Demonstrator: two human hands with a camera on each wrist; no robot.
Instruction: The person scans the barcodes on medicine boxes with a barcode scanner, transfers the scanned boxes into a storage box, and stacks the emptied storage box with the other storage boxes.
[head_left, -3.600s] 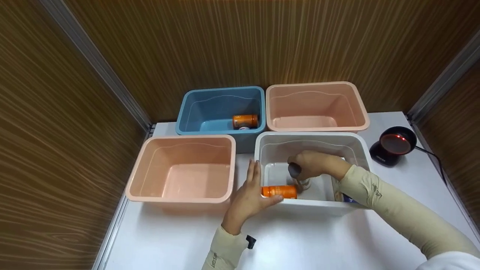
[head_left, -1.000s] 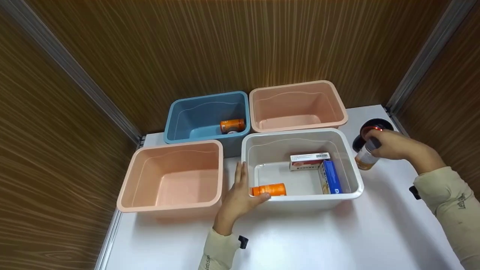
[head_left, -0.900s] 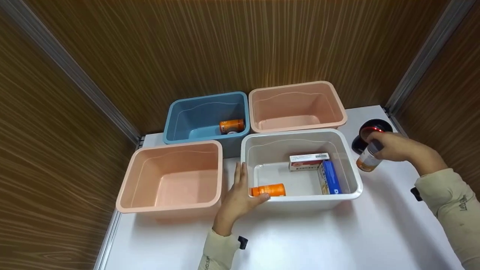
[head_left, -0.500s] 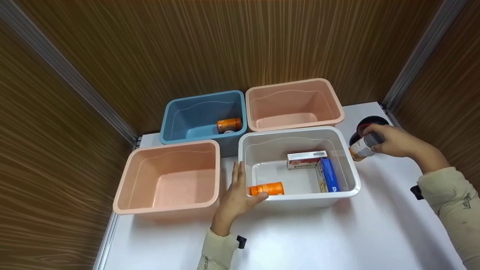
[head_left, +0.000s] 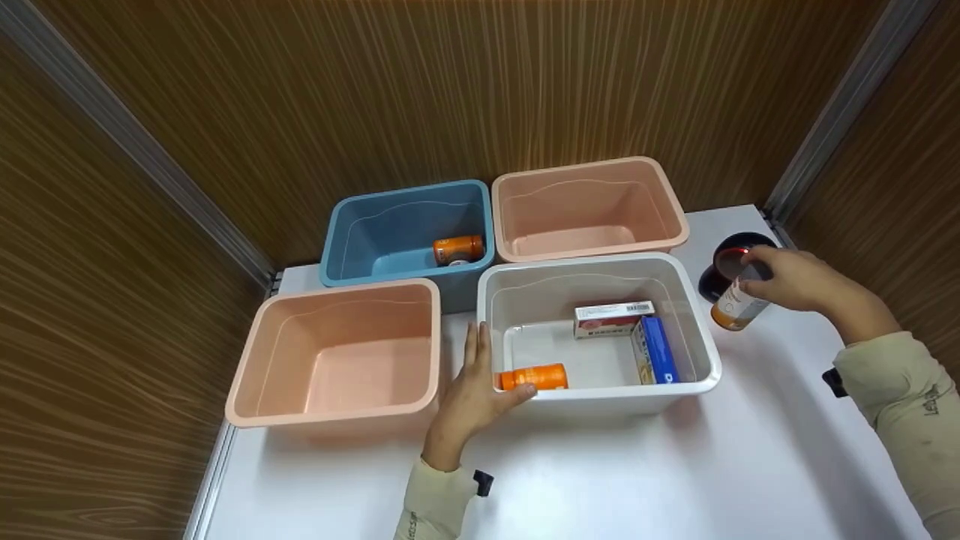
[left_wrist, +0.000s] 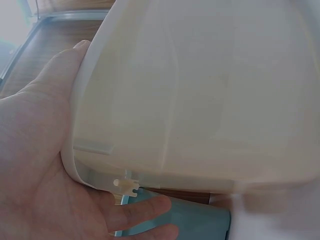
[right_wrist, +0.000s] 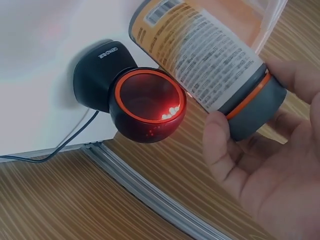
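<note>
In the head view, my right hand (head_left: 799,279) holds a supplement bottle (head_left: 738,306) by its grey cap, at the right of the white bin (head_left: 600,397). The bottle has a white and orange label. Its tilted body is beside the black barcode scanner (right_wrist: 150,97), and a printed barcode (right_wrist: 162,11) shows near its base in the right wrist view. My left hand (head_left: 471,405) rests on the bin's front left corner, thumb along the rim and fingers straight. An orange bottle (head_left: 536,377) lies in that bin near my thumb.
Two boxes, one red and white (head_left: 613,321) and one blue (head_left: 658,351), stand in the white bin's right half. Behind are a blue bin (head_left: 405,193) with an orange bottle (head_left: 457,248) and a peach bin (head_left: 585,174). Another peach bin (head_left: 337,294) stands at left.
My right hand has lifted the bottle out of the white bin and carried it right to the scanner. Over the last half second the bottle turned and tilted more upright. My left hand stays at the corner.
</note>
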